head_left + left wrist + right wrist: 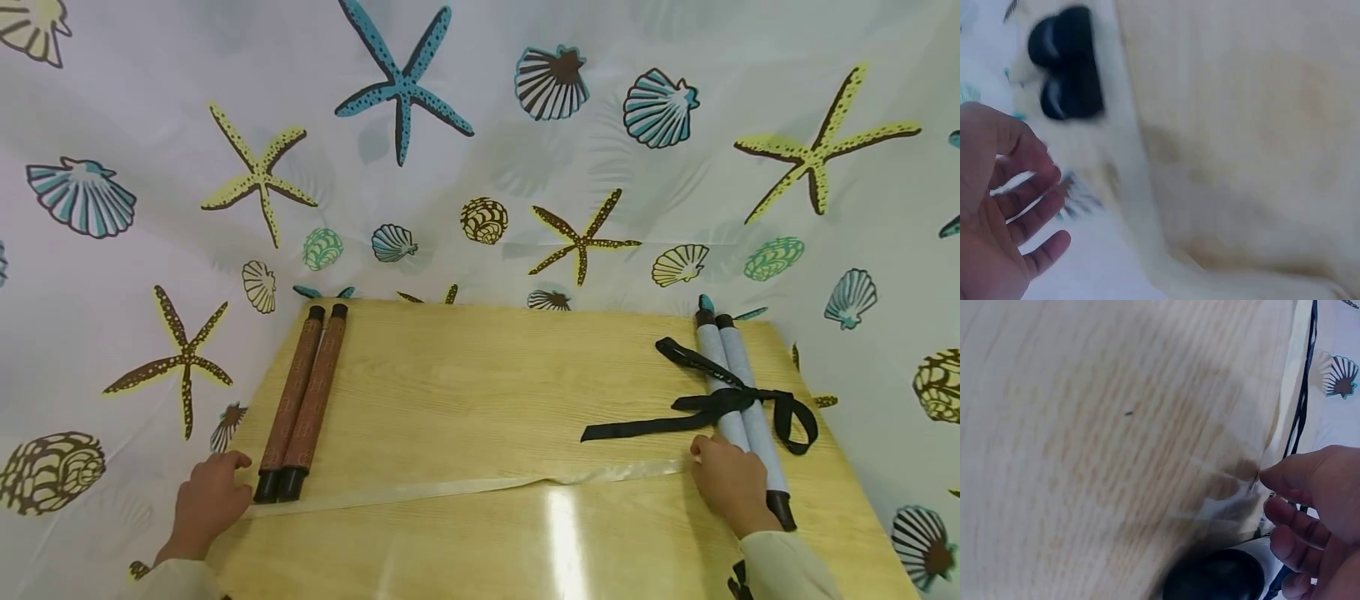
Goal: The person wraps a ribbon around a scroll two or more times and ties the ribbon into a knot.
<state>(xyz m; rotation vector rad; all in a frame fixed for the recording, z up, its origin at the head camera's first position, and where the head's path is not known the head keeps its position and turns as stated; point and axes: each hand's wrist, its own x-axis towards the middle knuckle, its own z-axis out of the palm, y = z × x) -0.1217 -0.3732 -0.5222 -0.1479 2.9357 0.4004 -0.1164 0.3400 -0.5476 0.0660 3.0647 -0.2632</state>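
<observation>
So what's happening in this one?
A pale strip lies across a wooden table between someone's hands. The left hand, fingers loosely bent, is beside two brown rolls. The right hand is at the strip's other end; whether it pinches it is unclear. Beside it, black ribbon binds two grey rolls.

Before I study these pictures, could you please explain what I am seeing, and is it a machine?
There is no robot here, only a person's left hand and right hand. The wide picture is from a camera on the head; the other two are from cameras on the wrists. On the table lie two brown rolls at left and two pale rolls, tied with a black ribbon, at right. A pale strip stretches across between the hands. The right hand seems to pinch its end; the left hand, its fingers loosely bent, seems to hold nothing.
</observation>
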